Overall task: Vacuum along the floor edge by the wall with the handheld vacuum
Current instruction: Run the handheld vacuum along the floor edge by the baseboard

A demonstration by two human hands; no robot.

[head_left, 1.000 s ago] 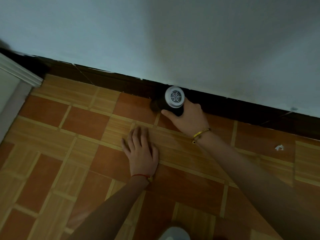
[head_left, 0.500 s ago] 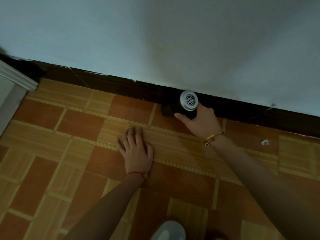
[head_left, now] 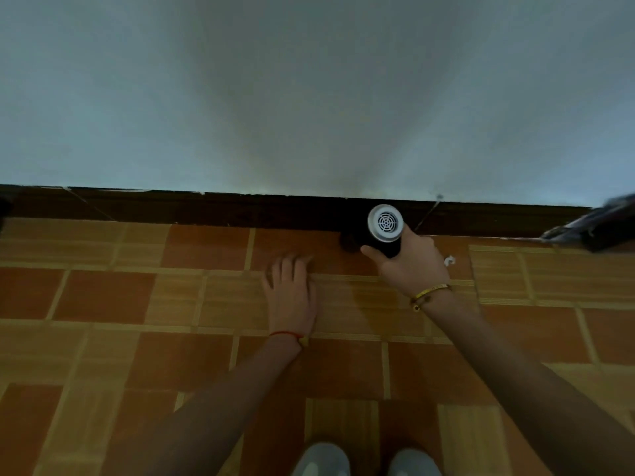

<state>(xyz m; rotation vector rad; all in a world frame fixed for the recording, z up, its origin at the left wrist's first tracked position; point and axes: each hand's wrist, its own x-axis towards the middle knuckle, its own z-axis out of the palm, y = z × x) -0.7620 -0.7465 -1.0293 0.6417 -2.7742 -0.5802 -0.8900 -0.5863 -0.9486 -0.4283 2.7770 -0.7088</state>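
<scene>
While the left hand (head_left: 291,297) is laid flat on the tiled floor (head_left: 103,297) with its fingers extended and held close together, the handheld vacuum (head_left: 381,230) is gripped by the right hand (head_left: 410,261), whose fingers are wrapped around the dark body. The vacuum is positioned at the floor edge against the dark baseboard (head_left: 206,209) beneath the pale wall (head_left: 309,97), its white vented end cap turned toward the camera. A small white scrap (head_left: 449,260) is seen on the floor just beside the right hand.
</scene>
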